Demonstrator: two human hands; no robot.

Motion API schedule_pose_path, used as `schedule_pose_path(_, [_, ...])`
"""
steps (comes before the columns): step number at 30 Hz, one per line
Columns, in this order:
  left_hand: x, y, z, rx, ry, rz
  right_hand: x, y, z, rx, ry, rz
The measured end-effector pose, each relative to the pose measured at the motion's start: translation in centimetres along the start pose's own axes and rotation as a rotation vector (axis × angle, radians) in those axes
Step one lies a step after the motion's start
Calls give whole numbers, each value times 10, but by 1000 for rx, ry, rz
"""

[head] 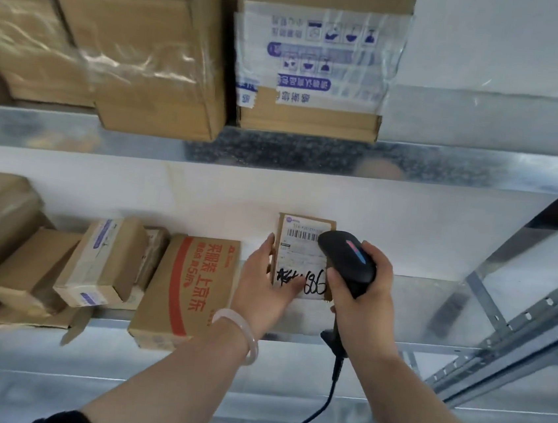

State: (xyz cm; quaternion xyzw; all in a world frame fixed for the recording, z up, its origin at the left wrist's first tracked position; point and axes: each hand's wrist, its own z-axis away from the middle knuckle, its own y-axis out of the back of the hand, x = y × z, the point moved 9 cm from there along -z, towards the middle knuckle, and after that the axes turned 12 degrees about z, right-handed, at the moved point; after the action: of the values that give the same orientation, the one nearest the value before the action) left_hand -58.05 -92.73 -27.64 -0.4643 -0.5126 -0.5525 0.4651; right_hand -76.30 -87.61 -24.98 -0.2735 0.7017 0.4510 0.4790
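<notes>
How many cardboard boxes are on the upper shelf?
3 clearly: the left box at the frame edge, the large middle box, and the blue-taped box on the right. Others may hide behind the left ones.

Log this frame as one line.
step: label scan | left hand: holds small parcel upright on shelf | right hand: grips barcode scanner over parcel's label

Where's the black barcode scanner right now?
Head view, right of centre: the right hand grips the black corded barcode scanner in front of the small labelled cardboard parcel held by the left hand.
</notes>
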Motion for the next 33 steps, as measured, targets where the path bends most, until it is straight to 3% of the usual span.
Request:
schedule_pose_path(6, [28, 47, 19, -4, -97, 67, -59, -16, 37, 7, 171, -8])
schedule_pose_path(13, [34, 145, 58, 116, -173, 193, -117, -77, 95, -83, 307, -74])
schedule_pose_path(23, [21, 313, 135, 378, -230, 243, -194, -194, 184, -279, 443, -125])
schedule_pose_path(33, [-7, 500, 266, 766, -231, 225, -271, -343, 322, -651, 595, -233])
